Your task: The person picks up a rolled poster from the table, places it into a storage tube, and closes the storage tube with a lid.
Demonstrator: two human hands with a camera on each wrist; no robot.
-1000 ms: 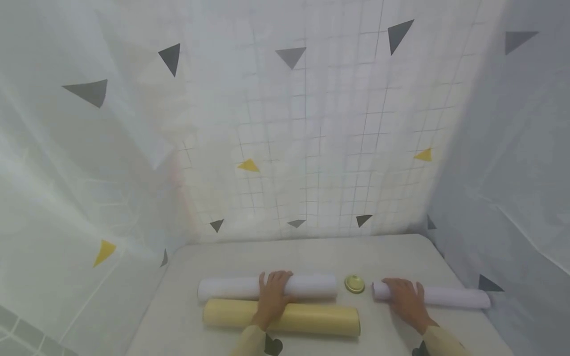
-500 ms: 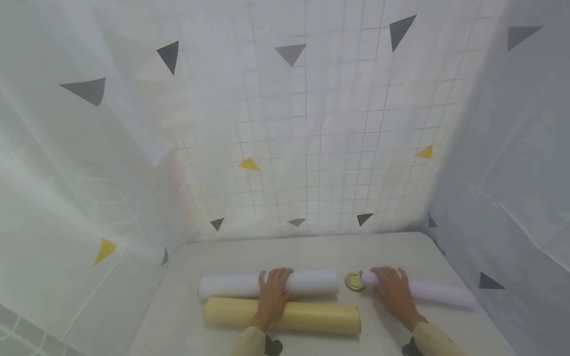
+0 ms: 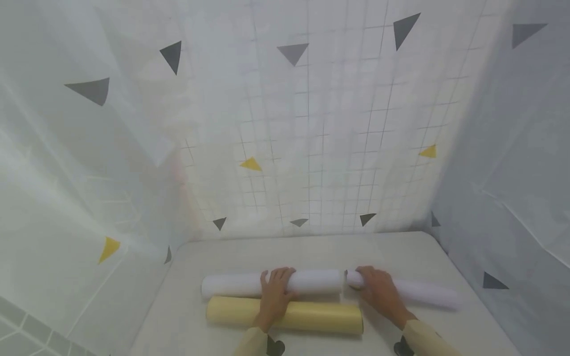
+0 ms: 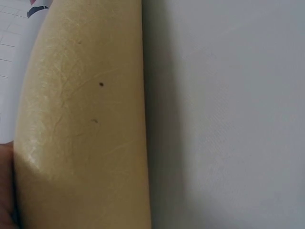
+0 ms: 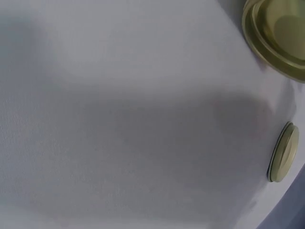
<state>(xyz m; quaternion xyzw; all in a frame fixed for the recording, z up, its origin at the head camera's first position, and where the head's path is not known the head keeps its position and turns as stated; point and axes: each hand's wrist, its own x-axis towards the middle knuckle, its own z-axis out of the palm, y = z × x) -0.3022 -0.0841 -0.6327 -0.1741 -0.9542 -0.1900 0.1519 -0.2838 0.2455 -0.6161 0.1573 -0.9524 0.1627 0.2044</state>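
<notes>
My left hand holds the thicker white roll, fingers bent over its far side. That wrist passes above a yellow roll lying just in front; in the left wrist view its creased surface fills the left half, with a bit of the hand at the edge. My right hand grips a thinner white roll, slightly angled, its left end close to the thicker roll. That end mostly hides a gold lid in the head view. Two round gold pieces, a larger one and a smaller lid, show in the right wrist view.
Everything lies on a pale table. Translucent sheeting with grey and yellow triangles encloses it at the back, left and right.
My right hand has moved left with the thinner white roll, tilting it slightly and bringing its end over the gold lid. The left hand and the other two rolls stay nearly still.
</notes>
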